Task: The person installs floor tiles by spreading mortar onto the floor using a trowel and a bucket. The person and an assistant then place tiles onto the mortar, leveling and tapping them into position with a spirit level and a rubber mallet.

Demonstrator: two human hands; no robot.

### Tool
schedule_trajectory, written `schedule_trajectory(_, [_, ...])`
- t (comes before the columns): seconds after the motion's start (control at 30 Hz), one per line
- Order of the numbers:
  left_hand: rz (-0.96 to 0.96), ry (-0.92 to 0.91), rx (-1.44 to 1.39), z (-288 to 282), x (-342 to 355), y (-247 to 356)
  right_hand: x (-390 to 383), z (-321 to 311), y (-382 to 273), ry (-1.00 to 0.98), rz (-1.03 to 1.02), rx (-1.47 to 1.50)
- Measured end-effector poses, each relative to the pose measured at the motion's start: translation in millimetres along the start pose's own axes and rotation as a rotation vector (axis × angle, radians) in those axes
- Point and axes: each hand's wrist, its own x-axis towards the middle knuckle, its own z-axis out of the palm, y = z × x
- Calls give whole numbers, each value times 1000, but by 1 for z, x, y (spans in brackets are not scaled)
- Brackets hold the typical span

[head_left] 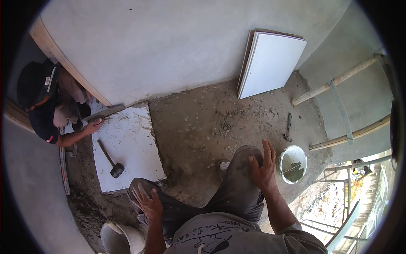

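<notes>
My left hand rests at my left knee, fingers stretched out and holding nothing. By my right knee, my right hand is open too, its fingers pointing up and away from me. A mallet with a dark head and wooden handle lies on a large white tile on the floor, just beyond my left knee. Bits of debris are scattered over the tile's far part. At the left a co-worker in a dark cap crouches, one hand on a long wooden strip across the tile's far edge.
White panels or tiles lean against the far wall. A white bucket with greyish liquid stands right of my right hand. Another pale bucket is at lower left. Wooden poles lean at right. A long straight tool lies left.
</notes>
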Motion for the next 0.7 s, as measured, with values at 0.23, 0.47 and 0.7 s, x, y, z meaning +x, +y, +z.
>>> schedule_trajectory(0.23, [10,97,-75,3,4,14,18,20,7,-104,-51,-42])
schedule_trajectory(0.47, [52,297,125,19,7,15,45,45,23,-211,-25,-20])
schedule_trajectory(0.7, [91,281,92,30,36,36,213,62,6,-76,-467,103])
